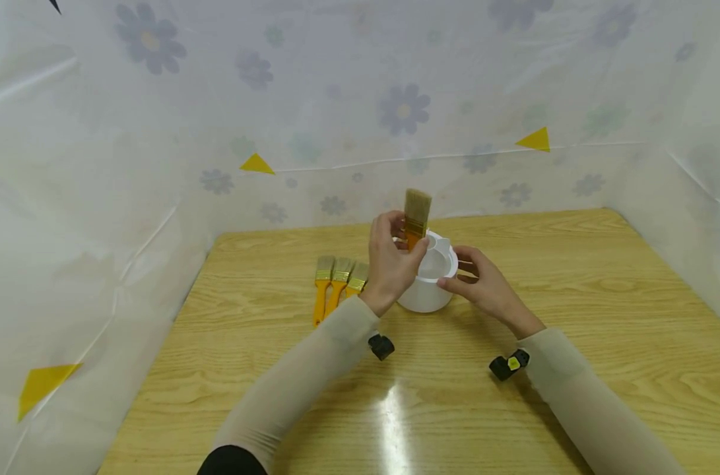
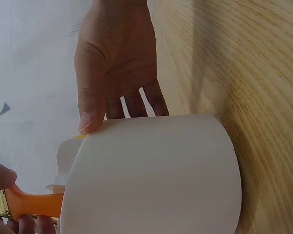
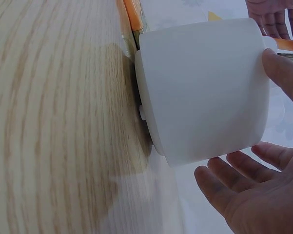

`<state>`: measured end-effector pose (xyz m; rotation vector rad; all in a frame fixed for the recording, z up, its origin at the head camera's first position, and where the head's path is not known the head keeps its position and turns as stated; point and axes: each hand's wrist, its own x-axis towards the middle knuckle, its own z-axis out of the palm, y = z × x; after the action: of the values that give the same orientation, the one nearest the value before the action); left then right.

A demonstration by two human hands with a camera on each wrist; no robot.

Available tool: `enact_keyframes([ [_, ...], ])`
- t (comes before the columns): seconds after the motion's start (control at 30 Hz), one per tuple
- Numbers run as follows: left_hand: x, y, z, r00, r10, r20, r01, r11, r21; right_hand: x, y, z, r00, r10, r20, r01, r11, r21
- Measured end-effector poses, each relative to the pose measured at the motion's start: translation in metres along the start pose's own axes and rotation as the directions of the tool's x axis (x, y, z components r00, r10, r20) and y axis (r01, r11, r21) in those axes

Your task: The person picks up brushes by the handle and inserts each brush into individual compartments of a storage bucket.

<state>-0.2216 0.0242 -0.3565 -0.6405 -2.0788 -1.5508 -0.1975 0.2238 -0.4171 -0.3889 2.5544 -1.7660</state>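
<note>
In the head view my left hand [image 1: 391, 264] pinches a paintbrush [image 1: 417, 210] upright, its pale bristles at the top and a gold ferrule below. The orange handle [image 2: 41, 204] runs down behind the rim of a white plastic pot [image 1: 426, 295]; its lower end is hidden. Inside the pot's mouth shows a smaller white ring-shaped part. My right hand [image 1: 484, 282] holds the pot's right side, thumb at the rim and fingers round the far side. The right wrist view shows the pot's white wall [image 3: 209, 92] between that thumb and fingers.
Several matching brushes [image 1: 339, 272] lie on the wooden table [image 1: 264, 389] left of the pot, bristles pointing away, partly hidden by my left arm. A floral plastic sheet [image 1: 336, 99] with yellow tape pieces [image 1: 257, 165] rises behind the table and along its sides.
</note>
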Motion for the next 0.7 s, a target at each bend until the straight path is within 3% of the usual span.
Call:
enact_keyframes([
  [0.7,-0.0076,-0.0035,0.0012,1.0,0.001,-0.001,-0.001,1.0,0.017,0.0,0.0002,0.0,1.0,0.005,-0.002,-0.005,1.0,-0.007],
])
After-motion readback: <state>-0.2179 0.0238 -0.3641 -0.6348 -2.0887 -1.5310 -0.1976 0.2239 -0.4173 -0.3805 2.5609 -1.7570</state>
